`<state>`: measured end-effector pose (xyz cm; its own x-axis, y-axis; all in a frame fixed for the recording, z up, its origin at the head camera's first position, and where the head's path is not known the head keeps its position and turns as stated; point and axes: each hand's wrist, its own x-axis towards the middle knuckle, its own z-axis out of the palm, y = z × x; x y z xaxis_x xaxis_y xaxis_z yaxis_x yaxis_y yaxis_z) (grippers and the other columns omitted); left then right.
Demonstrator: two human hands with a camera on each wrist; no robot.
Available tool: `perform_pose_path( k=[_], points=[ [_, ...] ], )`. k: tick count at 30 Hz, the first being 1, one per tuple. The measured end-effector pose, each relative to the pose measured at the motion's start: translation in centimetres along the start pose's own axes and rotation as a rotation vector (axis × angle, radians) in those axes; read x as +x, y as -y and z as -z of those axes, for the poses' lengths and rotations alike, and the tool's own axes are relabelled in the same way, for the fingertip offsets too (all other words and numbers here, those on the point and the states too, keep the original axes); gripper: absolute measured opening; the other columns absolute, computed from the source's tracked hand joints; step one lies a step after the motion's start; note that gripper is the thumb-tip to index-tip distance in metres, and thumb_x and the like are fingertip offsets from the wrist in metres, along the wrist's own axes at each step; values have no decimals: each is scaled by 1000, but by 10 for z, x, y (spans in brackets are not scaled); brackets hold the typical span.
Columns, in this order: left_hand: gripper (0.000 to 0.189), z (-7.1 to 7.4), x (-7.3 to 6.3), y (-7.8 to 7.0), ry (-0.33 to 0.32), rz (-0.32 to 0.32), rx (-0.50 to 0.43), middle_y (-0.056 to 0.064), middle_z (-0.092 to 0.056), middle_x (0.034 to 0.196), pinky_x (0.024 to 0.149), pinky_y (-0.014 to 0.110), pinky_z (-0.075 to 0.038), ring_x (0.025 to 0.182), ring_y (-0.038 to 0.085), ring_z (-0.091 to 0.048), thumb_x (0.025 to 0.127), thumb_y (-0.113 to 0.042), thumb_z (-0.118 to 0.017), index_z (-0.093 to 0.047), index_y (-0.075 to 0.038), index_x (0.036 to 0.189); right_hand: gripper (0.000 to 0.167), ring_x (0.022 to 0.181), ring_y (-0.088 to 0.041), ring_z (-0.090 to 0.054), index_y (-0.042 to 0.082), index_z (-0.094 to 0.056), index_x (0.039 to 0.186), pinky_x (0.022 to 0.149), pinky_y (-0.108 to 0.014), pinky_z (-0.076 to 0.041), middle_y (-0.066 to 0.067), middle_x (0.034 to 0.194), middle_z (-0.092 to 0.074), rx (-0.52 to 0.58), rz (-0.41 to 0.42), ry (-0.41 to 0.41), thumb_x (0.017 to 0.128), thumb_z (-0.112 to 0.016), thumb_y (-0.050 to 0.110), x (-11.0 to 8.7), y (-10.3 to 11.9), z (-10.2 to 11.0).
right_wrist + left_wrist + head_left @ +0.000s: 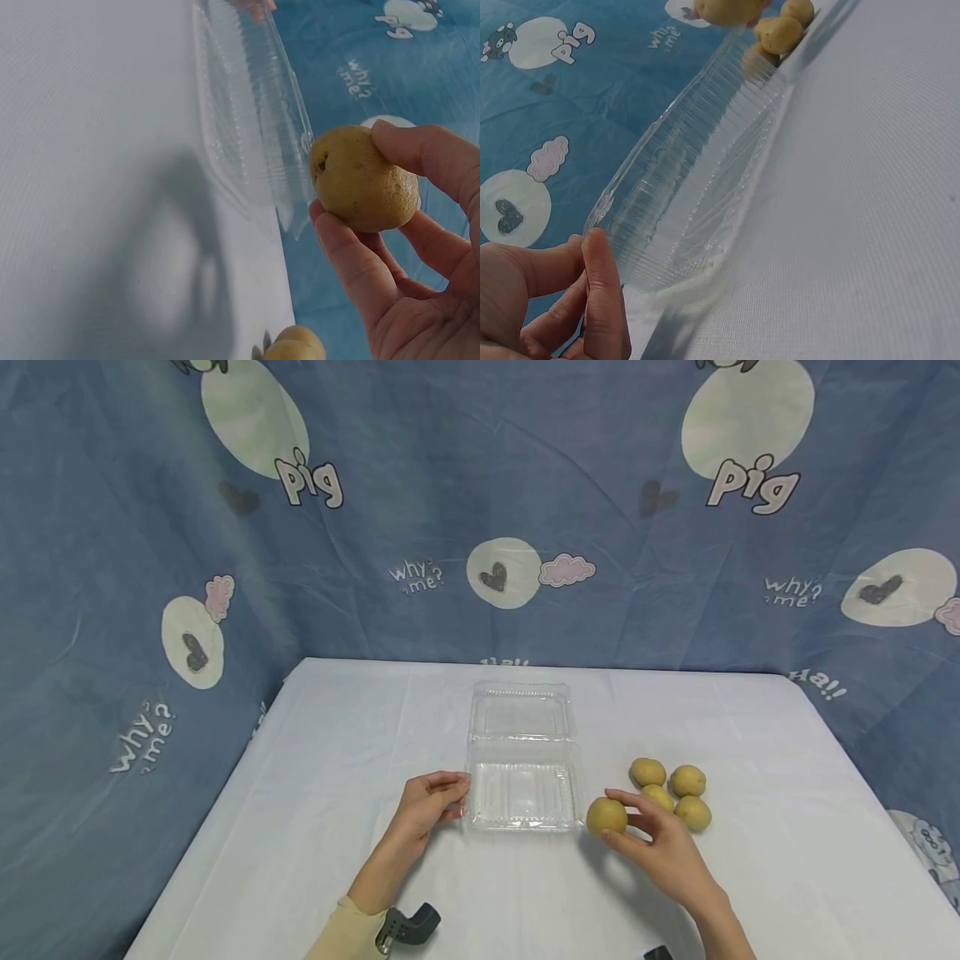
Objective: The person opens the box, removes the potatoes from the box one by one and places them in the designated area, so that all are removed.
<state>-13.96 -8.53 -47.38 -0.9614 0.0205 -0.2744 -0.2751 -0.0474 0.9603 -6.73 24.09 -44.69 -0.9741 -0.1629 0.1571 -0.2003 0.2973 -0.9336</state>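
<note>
A clear plastic clamshell container (525, 793) lies opened out on the white table, its lid (521, 710) laid back toward the far side. My left hand (429, 806) pinches the left rim of the container between thumb and fingers, as the left wrist view also shows. In my right hand (663, 852) a round yellow-brown potato (364, 178) is held between thumb and fingertips, above the table by the container's right front corner. Several more potatoes (687, 781) sit in a cluster just beyond the right hand.
White cloth covers the table (337, 735). Behind it and to the sides hangs a blue printed curtain (375, 527). A dark wrist strap (408, 927) is worn on the left wrist over a beige sleeve (348, 935).
</note>
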Motion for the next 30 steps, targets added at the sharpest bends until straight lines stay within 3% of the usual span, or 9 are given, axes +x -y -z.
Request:
perform_pose_path(
  k=[7, 30],
  points=[
    [26, 0, 1, 1, -5, 8, -3, 11, -67, 94, 63, 24, -57, 75, 14, -62, 89, -7, -72, -65, 8, 109, 46, 111, -18, -60, 0, -60, 127, 89, -28, -53, -19, 130, -55, -3, 23, 2, 85, -77, 9, -3, -3, 2],
    [25, 0, 2, 2, -15, 4, 0, 10, -67, 92, 61, 24, -56, 73, 13, -62, 89, -6, -72, -66, 8, 108, 51, 106, -11, -62, 0, -60, 127, 88, -21, -51, -12, 130, -59, -100, -69, -81, 81, -81, 10, -19, -15, 7]
  ],
)
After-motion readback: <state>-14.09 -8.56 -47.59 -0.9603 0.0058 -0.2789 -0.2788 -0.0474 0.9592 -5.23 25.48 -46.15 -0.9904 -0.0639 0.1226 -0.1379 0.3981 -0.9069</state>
